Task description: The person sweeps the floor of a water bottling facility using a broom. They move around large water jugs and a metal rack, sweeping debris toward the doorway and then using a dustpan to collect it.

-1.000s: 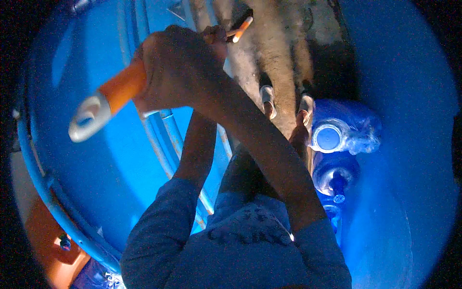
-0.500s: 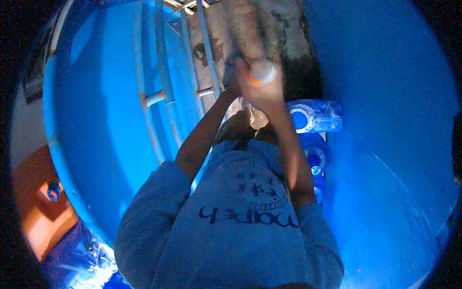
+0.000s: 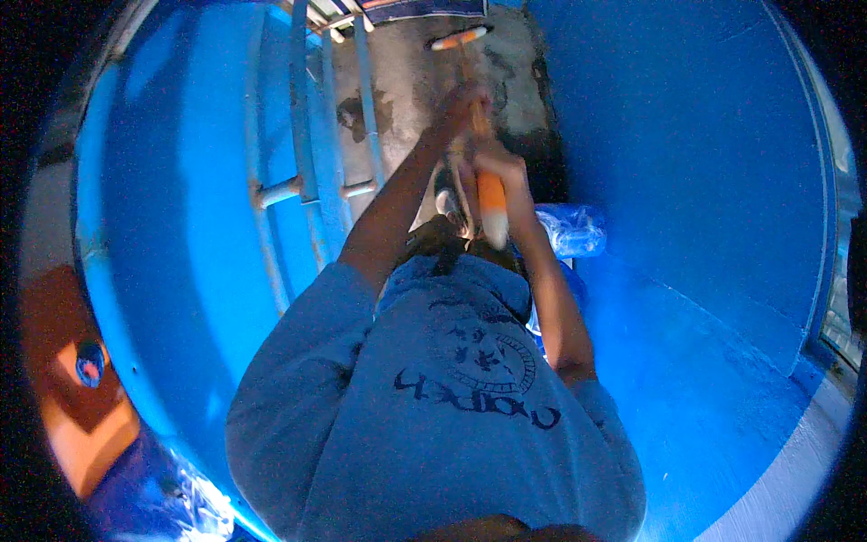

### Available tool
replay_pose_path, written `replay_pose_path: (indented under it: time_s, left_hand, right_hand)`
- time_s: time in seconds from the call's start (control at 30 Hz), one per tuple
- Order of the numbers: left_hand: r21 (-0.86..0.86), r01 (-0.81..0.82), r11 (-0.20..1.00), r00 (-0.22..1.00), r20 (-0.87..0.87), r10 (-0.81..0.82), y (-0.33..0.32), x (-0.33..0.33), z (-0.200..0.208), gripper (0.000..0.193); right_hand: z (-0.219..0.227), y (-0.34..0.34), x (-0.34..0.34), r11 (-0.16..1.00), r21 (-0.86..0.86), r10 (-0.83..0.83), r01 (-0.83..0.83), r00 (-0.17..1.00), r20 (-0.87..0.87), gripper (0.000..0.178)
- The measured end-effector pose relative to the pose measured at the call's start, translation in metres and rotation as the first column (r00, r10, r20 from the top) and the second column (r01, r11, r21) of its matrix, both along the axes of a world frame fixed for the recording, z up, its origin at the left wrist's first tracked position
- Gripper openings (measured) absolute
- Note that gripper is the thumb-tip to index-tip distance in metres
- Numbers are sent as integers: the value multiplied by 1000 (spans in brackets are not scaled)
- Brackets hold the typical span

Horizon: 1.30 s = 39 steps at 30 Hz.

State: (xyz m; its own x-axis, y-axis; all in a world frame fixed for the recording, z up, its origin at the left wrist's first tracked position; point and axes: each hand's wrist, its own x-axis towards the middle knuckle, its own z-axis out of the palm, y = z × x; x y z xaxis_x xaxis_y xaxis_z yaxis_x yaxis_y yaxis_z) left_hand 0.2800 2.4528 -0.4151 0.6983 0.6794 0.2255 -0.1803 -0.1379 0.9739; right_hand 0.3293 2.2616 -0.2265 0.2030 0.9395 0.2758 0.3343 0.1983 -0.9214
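Observation:
I hold a long-handled orange-and-white tool [image 3: 490, 197] with both hands. Its thick orange grip ends in a white tip pointing back toward my body. A short orange crosspiece with white ends sits at the far end; I cannot tell exactly what kind of tool it is. My right hand [image 3: 506, 170] is closed round the grip. Farther along the shaft my left hand [image 3: 468, 101] is closed as well, its fingers a little blurred. Beyond my hands lies a stained grey concrete floor [image 3: 411, 63].
Pale blue metal rails [image 3: 305, 135] run along a blue wall [image 3: 203, 181] on my left. At my right stand blue plastic water bottles [image 3: 578, 229] beside another blue wall [image 3: 686, 163]. An orange surface [image 3: 77, 397] shows at the lower left.
The tool has swung down from a foreshortened, blurred pose, so its shaft and crosspiece now show ahead. My left hand has moved farther forward along the shaft. My view has shifted slightly.

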Motion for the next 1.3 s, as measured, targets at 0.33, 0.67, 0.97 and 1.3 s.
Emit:
replay_pose_path:
  time_s: [0.33, 0.67, 0.97, 1.3]
  left_hand:
    - [399, 203, 894, 892, -451, -1, 25, 33, -54, 17]
    - [596, 297, 746, 867, -495, 50, 6, 18, 66, 23]
    - [589, -203, 783, 905, -191, 379, 108, 40, 21, 38]
    - [521, -476, 709, 744, -191, 640, 148, 108, -37, 57]
  right_hand:
    - [-37, 75, 26, 964, -31, -264, 266, 963, 51, 4]
    - [85, 31, 16, 981, 6, -193, 194, 978, -75, 10]
    - [-21, 110, 15, 972, 85, -232, 217, 931, 282, 13]
    - [-65, 267, 142, 979, -111, 157, -168, 983, -99, 5]
